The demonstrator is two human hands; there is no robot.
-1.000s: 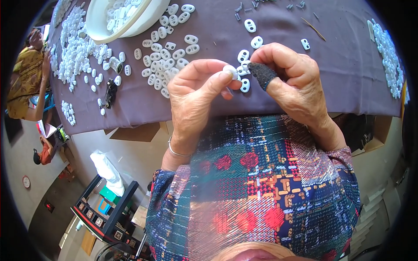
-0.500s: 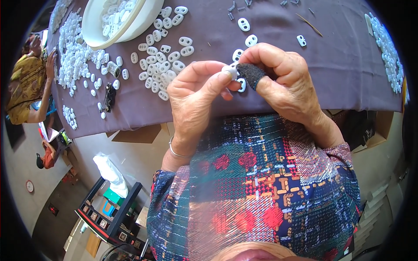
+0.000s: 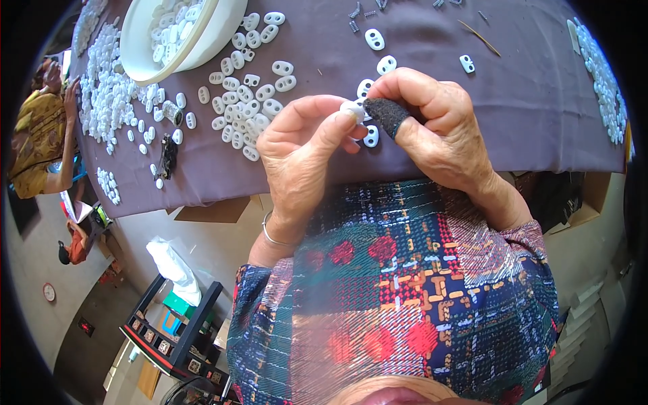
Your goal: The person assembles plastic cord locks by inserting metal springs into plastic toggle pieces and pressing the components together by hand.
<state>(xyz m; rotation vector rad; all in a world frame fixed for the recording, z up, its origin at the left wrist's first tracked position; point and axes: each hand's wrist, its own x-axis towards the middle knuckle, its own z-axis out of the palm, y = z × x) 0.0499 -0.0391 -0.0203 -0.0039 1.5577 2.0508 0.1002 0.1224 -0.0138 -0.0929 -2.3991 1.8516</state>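
we pinch a white piece (image 3: 352, 110) in our left hand (image 3: 297, 145) above the near tabletop (image 3: 540, 128), seemingly steadying it for our curled right hand (image 3: 442, 128) (dark thumb cover (image 3: 387, 117) beside it; whether that hand grips anything, we cannot tell).

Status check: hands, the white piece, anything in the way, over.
Left hand pinching a white piece. Right hand, dark thumb cover on, at the piece's edge; grip hidden. Loose two-holed pieces close by, no visible obstruction.
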